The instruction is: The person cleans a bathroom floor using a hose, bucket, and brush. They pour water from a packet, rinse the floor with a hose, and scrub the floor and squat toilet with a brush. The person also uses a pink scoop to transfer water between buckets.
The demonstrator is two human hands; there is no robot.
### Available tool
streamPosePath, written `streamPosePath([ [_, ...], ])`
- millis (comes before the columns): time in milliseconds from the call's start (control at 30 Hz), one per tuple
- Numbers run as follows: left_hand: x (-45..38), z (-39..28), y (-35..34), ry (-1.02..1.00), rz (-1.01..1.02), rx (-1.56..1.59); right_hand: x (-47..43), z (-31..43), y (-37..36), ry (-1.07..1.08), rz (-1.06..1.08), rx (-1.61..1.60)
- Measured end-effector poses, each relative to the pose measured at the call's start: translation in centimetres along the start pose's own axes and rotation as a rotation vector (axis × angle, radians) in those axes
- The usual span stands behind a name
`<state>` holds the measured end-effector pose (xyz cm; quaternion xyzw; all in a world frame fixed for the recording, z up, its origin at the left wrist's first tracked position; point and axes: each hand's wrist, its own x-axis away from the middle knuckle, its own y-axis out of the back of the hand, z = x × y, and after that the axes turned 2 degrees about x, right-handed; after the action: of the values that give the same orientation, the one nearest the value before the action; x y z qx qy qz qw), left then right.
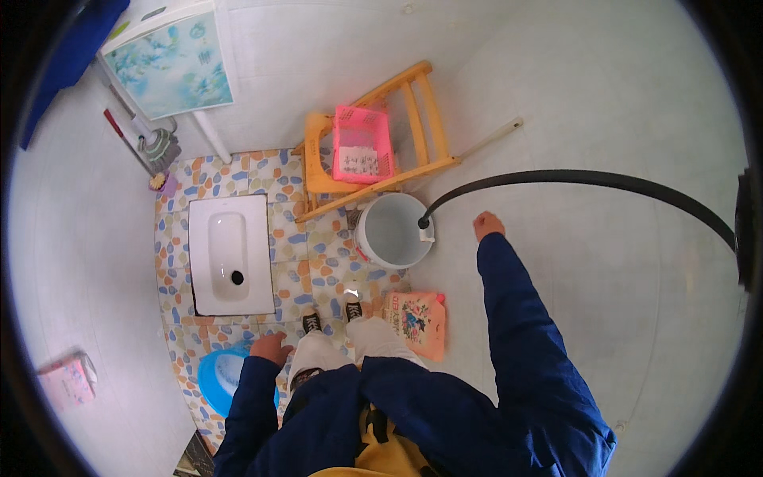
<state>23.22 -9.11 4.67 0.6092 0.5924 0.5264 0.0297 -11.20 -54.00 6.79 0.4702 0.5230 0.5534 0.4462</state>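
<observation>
My right hand point(489, 226) reaches forward at the end of a dark blue sleeve, fingers curled. Its palm side is hidden, so I cannot tell whether it holds anything. Left of it stands a light grey plastic bucket point(381, 244). A thick black hose point(566, 176) arches in from the right, its end at the bucket's rim beside a white fitting point(427, 234). My left hand point(271, 347) hangs low with fingers apart and nothing visible in it. Beside and partly behind that forearm is a blue basin point(208, 381) with something whitish inside.
A white squat toilet point(226, 208) is set in the pebble-patterned floor. Behind the bucket stands a wooden chair frame point(438, 125) with a pink plastic basket point(362, 140). A peach printed bag point(432, 337) lies by the right wall. A mop point(161, 149) leans in the far left corner.
</observation>
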Motion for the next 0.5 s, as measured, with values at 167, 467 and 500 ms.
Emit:
streamPosePath([
  [167,-1.6,-0.9,-0.6,0.032,0.008,0.012,-10.7,-2.4,2.6,0.060,-0.256,0.164],
  [467,-2.2,-5.8,-3.9,0.142,0.113,0.077,-10.6,-0.8,-18.6,0.392,0.795,0.234],
  [500,-2.1,-5.9,-4.5,0.164,0.145,0.071,-7.7,-0.5,-22.5,0.399,0.860,0.247],
])
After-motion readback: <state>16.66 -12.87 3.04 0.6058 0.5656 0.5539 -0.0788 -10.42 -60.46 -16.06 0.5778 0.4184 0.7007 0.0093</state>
